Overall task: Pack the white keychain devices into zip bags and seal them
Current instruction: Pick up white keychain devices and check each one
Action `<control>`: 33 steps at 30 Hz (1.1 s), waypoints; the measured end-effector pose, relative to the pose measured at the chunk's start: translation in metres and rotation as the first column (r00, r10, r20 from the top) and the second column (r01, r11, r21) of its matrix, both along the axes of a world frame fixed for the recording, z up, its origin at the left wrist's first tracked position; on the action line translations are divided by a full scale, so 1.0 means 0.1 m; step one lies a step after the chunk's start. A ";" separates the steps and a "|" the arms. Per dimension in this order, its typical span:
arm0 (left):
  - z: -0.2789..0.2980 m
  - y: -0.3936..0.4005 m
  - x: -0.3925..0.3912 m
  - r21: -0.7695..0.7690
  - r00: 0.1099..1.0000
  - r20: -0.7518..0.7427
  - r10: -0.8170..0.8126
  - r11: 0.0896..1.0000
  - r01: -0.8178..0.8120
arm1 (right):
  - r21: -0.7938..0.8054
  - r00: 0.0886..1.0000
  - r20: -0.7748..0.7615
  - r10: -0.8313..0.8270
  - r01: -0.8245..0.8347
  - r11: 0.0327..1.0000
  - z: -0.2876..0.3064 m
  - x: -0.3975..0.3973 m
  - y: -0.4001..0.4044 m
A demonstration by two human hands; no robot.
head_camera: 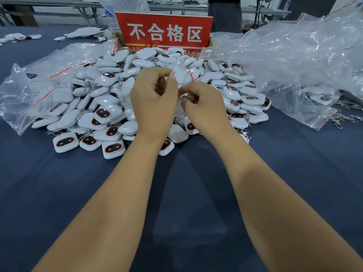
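Right now both my hands are up over the big pile of white keychain devices (110, 114) on the blue desk (59, 193), working a small zip bag (181, 75) between them. My left hand (155, 99) has its grip pinched on the bag near the top, and my right hand (204, 105) is curled round the lower part of it (fingers tucked in, so I can't see exactly what they're doing). There looks to be one white device inside, though the plastic blurs it. The red zip strip (191, 76) sits at the far side, so I'd say I'm at the closing-up step. Next I'd need to run finger and thumb along that strip with even pressure till it's shut. More empty bags are heaped on my right (294, 61) and left (45, 75), and a red sign (164, 30) stands behind the pile.
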State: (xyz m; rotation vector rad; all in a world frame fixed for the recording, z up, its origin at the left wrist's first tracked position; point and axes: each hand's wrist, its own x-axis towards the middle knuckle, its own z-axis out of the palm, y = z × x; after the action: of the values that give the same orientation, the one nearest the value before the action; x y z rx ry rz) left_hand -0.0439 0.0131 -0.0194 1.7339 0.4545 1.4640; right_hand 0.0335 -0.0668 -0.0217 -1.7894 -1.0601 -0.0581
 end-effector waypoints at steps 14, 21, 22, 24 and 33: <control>-0.05 -0.04 0.09 0.001 0.968 -0.232 -0.096 0.995 0.098 | 0.022 0.992 -0.088 0.092 -0.090 0.996 -0.05 -0.03 0.02; -0.04 0.13 0.02 -0.064 0.913 -0.372 0.167 0.977 -0.205 | 0.320 0.940 -0.334 -0.067 0.180 0.930 0.02 0.08 -0.04; -0.02 0.15 0.01 -0.090 0.919 -0.344 0.193 0.967 -0.236 | 0.294 0.932 -0.342 -0.120 0.228 0.928 0.02 0.10 -0.04; 0.02 0.18 -0.02 -0.118 0.936 -0.257 0.240 0.954 -0.276 | 0.186 0.929 -0.298 -0.221 0.284 0.941 0.02 0.13 -0.04; 0.02 0.04 0.03 -0.103 0.994 -0.092 -0.062 0.993 0.053 | -0.424 0.945 0.275 -0.177 0.284 0.860 -0.10 0.12 0.00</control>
State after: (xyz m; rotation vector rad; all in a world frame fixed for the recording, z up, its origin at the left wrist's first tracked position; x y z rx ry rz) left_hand -0.0409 0.0170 -0.0171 1.7276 0.5153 1.3001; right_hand 0.0458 -0.0670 -0.0313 -2.3874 -1.0716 -0.1758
